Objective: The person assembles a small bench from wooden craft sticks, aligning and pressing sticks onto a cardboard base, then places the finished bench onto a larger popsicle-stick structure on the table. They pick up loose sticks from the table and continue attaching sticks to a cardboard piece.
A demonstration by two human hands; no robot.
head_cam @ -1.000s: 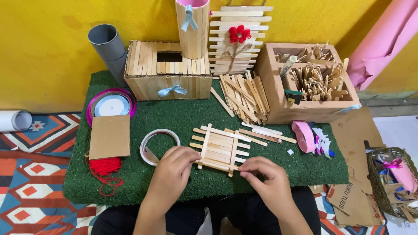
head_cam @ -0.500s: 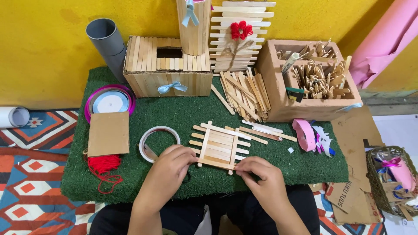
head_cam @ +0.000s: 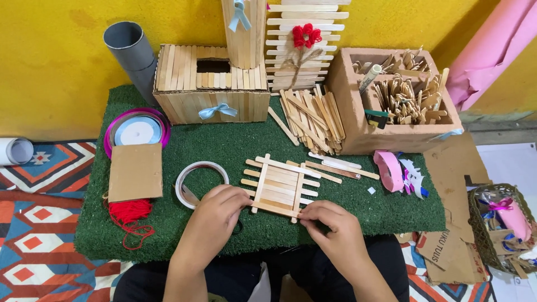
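Left hand (head_cam: 215,215) and right hand (head_cam: 327,223), fingers curled, pinch the near edge of the stick lattice (head_cam: 279,183); uneven pressure could shift its slats askew.

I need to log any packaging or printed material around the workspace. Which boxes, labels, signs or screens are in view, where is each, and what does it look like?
No screens or signs.
Cardboard box: back right of the green mat, brown, open-topped, divided, holding wooden sticks.
Printed cardboard scrap: floor right of the mat, brown with dark lettering.
Cardboard square: left on the mat, plain brown, unprinted.
Both hands, left hand and right hand, hold the stick grid.
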